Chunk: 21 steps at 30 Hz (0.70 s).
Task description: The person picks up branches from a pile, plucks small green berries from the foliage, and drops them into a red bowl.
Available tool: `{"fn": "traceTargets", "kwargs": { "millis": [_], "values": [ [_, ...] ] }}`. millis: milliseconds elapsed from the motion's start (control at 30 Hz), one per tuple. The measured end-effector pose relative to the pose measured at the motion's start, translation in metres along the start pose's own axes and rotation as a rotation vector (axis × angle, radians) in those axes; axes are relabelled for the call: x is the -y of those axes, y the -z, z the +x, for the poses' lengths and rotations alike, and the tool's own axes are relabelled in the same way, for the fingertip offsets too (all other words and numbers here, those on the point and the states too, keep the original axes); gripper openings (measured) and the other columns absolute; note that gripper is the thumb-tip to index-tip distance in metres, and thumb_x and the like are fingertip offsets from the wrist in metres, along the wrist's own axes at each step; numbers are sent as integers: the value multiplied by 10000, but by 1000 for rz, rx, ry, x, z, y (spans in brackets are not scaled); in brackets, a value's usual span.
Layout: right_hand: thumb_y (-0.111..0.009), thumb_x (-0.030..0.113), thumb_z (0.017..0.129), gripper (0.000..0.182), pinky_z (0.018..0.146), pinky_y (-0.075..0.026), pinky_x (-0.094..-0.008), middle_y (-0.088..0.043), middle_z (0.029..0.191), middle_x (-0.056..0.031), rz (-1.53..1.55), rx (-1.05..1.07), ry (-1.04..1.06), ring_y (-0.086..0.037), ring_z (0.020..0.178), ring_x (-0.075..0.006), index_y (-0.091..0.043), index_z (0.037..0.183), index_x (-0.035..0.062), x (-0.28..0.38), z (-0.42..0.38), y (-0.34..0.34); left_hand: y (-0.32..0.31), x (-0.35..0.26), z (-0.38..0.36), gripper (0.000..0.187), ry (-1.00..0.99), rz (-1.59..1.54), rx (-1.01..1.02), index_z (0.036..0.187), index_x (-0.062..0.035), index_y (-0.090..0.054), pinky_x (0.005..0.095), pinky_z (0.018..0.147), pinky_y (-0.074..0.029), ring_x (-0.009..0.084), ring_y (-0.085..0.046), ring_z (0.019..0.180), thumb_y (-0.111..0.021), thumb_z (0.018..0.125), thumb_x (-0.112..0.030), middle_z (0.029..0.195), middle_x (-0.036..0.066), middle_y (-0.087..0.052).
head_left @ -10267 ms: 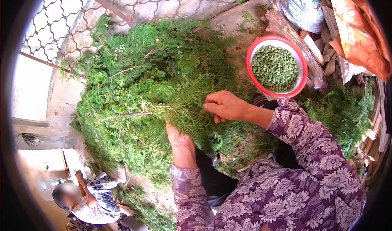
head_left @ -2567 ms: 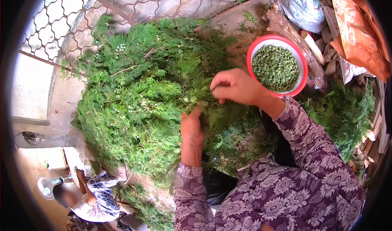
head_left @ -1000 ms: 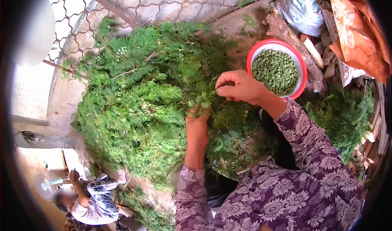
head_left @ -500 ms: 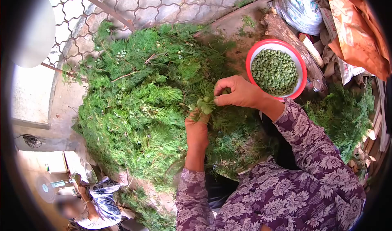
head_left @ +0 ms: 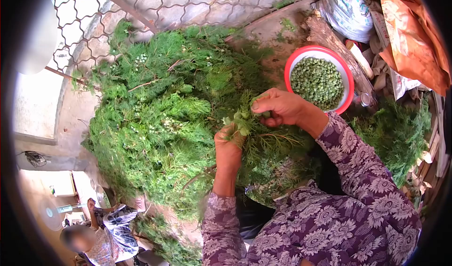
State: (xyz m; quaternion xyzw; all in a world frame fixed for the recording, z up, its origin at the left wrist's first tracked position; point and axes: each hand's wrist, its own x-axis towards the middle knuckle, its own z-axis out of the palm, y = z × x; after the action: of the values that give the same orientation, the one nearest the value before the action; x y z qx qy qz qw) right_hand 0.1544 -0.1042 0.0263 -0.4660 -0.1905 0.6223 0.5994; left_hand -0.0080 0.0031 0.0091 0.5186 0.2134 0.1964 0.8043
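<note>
Left hand [head_left: 228, 147] and right hand [head_left: 288, 108] pinch a green sprig [head_left: 242, 121] near a red-rimmed basin [head_left: 320, 48] of green cones [head_left: 317, 82].

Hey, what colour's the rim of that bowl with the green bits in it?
The bowl's rim is bright red, in the head view.

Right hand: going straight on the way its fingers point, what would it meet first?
Most likely the cluster of green cones held in the left hand; the right hand may be touching it, though depth is hard to judge here.
</note>
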Motion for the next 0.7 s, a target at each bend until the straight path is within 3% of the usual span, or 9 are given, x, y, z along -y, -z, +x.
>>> {"fn": "traceTargets", "kwargs": {
  "millis": [67,200,267,300,367,400,433,633,700],
  "values": [
    [-573,197,805,153,314,-254,-189,-525,576,-37,110,108,61,-430,395,-75,-599,767,51,-4,4,4,-1,-3,-1,192,-20,45,23,979,-10,-628,211,734,-445,77,-560,807,-615,788,2,900,17,-633],
    [-556,179,818,150,313,-246,-186,-497,540,-26,44,130,103,-398,371,-75,-590,760,45,-2,1,11,4,0,-1,170,-62,6,66,951,-8,-631,208,730,-445,77,-563,800,-606,784,19,892,20,-634],
    [-547,177,830,142,346,-289,-167,-549,661,-60,336,422,348,-445,448,-82,-571,825,38,11,-1,34,4,-1,-3,179,-114,95,-52,945,-6,-631,212,727,-448,74,-565,794,-587,780,47,879,18,-635],
    [-547,177,830,142,346,-289,-167,-549,661,-60,335,421,351,-445,448,-82,-571,825,38,13,-4,34,9,2,-3,179,-114,96,-49,945,-6,-631,212,727,-448,74,-565,794,-587,780,47,879,18,-635],
    [-527,173,849,155,392,-336,-149,-568,843,-95,490,126,327,-489,568,-90,-542,911,31,22,-16,28,15,8,-1,211,-105,229,-33,958,-3,-628,208,715,-451,67,-568,778,-557,777,78,875,14,-635],
    [-524,180,857,187,421,-366,-143,-543,978,-117,461,201,316,-506,665,-96,-513,974,34,22,-16,29,16,11,-2,211,-100,228,-30,958,-3,-628,208,715,-451,67,-568,778,-557,777,78,875,14,-635],
    [-524,180,857,187,421,-366,-143,-543,978,-117,463,199,316,-506,665,-96,-513,974,34,22,-16,27,10,6,-3,229,-58,198,-5,972,-2,-626,205,707,-452,65,-570,770,-542,778,87,875,12,-635],
    [-605,155,806,166,403,-331,-166,-576,800,-57,88,81,241,-494,613,-66,-563,914,36,21,-15,17,0,5,2,263,13,194,24,1005,3,-616,192,676,-454,56,-568,740,-517,780,96,860,8,-635],
    [-660,148,749,158,447,-360,-192,-567,722,-14,-309,-50,154,-493,605,-54,-601,838,32,24,-18,5,-2,4,2,265,19,202,19,1012,5,-614,190,672,-453,54,-566,738,-519,781,93,854,6,-635]
  ]
}}
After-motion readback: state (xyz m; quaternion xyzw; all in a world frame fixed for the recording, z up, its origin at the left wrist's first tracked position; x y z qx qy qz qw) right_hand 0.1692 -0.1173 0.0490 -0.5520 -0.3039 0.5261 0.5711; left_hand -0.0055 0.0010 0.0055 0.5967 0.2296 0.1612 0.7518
